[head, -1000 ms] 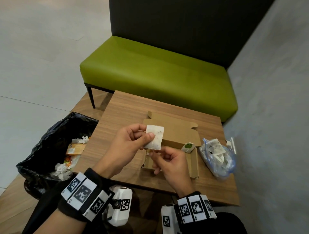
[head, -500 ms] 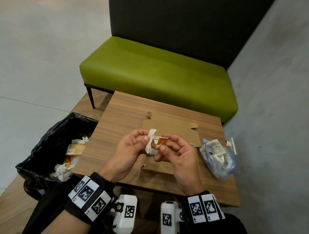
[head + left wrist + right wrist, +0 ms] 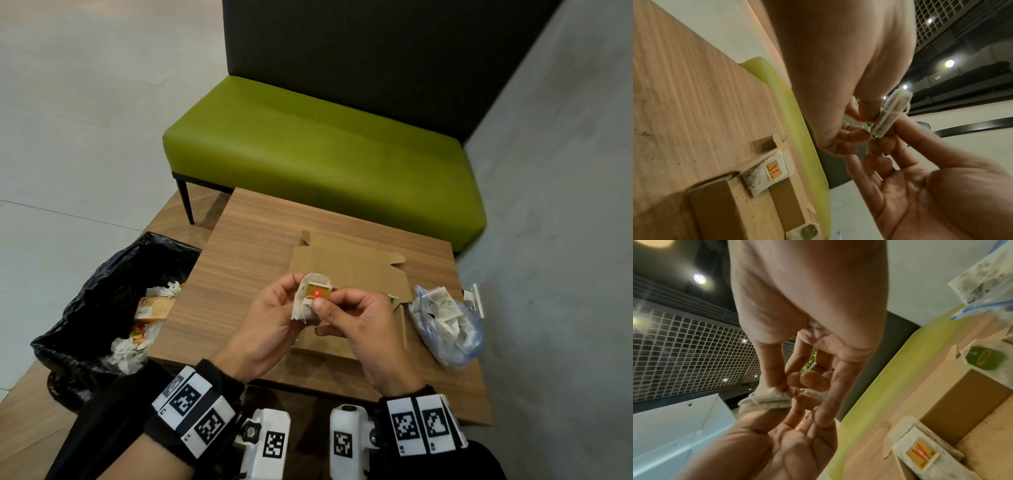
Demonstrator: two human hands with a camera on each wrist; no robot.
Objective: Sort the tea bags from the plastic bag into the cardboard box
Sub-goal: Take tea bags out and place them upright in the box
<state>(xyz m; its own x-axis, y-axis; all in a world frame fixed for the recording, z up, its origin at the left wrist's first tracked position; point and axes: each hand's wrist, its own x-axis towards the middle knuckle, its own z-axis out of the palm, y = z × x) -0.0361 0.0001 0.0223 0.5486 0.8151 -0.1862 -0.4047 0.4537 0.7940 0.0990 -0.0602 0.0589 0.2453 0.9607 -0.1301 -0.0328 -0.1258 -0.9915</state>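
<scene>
Matt cardboard box (image 3: 346, 267), wood-grain table (image 3: 246, 240)

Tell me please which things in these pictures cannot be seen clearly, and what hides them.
- Cardboard box interior: head view, both hands cover it, so the count of bags inside is unknown.
- Tea bag tag print: head view, too small; the right hand covers part.
- Plastic bag contents: head view, crumpled film blurs them; right wrist view cuts it at the edge.
- Green-tagged bag: blurred; cut off in left wrist view.
</scene>
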